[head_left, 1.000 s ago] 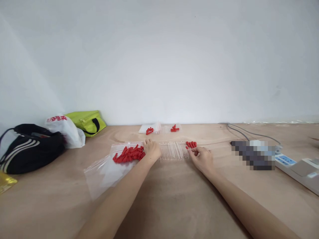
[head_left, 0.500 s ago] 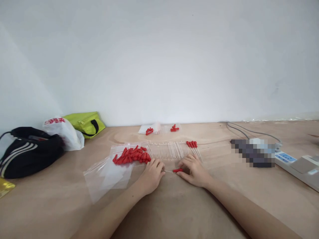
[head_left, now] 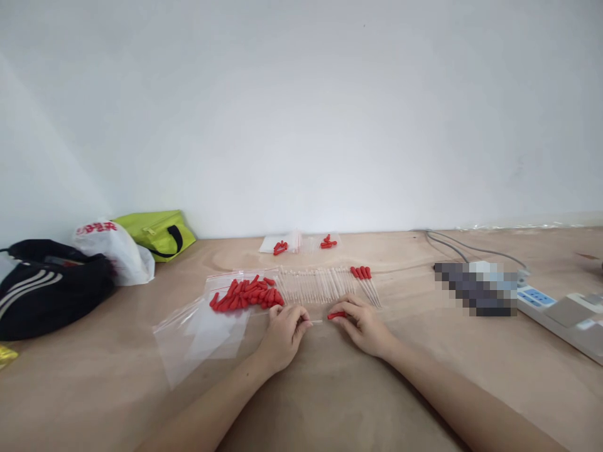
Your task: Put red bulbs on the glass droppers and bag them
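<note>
My left hand (head_left: 286, 336) pinches a thin pale stick (head_left: 317, 321) that points to the right. Opposite it, my right hand (head_left: 362, 325) has its fingers closed around a red cap (head_left: 336, 315), whose left end faces the stick across a small gap. Beyond my hands lies a row of pale sticks (head_left: 315, 285) side by side. At the row's right end, several sticks bear red tips (head_left: 361, 272). A pile of loose red caps (head_left: 245, 294) rests on clear plastic bags (head_left: 219, 333) left of the row.
Small bags with red caps (head_left: 328, 241) lie near the wall. On the left are a black bag (head_left: 51, 289), a white plastic bag (head_left: 110, 251) and a lime-green bag (head_left: 157, 235). A power strip (head_left: 560, 320), cables and a pixelated dark object (head_left: 475, 292) are at right.
My right hand's fingers have closed around the red cap, which lay by the thumb. My left hand has turned slightly, with the stick in its pinch. The view has shifted a little.
</note>
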`<state>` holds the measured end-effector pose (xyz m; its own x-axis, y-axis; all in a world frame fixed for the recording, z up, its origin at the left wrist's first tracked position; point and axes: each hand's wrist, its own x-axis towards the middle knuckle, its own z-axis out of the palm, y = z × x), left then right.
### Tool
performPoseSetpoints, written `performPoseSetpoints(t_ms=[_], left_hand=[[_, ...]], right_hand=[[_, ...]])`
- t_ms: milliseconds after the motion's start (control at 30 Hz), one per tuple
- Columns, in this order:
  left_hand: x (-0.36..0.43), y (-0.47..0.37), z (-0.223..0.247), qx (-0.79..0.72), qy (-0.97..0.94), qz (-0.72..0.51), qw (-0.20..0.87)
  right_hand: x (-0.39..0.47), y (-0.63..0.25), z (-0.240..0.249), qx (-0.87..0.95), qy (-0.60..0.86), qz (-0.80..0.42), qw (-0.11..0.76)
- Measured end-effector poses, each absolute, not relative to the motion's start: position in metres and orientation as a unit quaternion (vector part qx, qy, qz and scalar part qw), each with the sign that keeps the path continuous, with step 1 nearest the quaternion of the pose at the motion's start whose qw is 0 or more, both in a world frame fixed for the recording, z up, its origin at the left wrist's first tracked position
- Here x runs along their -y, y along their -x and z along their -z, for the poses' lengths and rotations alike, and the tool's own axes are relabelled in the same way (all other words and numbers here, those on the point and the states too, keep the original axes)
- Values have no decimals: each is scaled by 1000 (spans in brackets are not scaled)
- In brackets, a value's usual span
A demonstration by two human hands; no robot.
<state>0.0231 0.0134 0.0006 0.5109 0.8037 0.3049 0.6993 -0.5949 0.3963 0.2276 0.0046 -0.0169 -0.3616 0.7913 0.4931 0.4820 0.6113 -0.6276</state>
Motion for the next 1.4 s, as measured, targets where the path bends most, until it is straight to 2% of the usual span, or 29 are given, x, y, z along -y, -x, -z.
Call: performPoseSetpoints(t_ms=[867,1100,1400], left_hand=[[-10,-26,1,-386,-876,-271,98],[-10,-26,3,-373,-888,-254,88],[-10,-28,7,-368,-899,-235,19]], right_hand=[[-1,-219,20,801,338,-240,432],[1,-221,20,832,323,-184,411],[1,-219,19,876,359,-63,315]])
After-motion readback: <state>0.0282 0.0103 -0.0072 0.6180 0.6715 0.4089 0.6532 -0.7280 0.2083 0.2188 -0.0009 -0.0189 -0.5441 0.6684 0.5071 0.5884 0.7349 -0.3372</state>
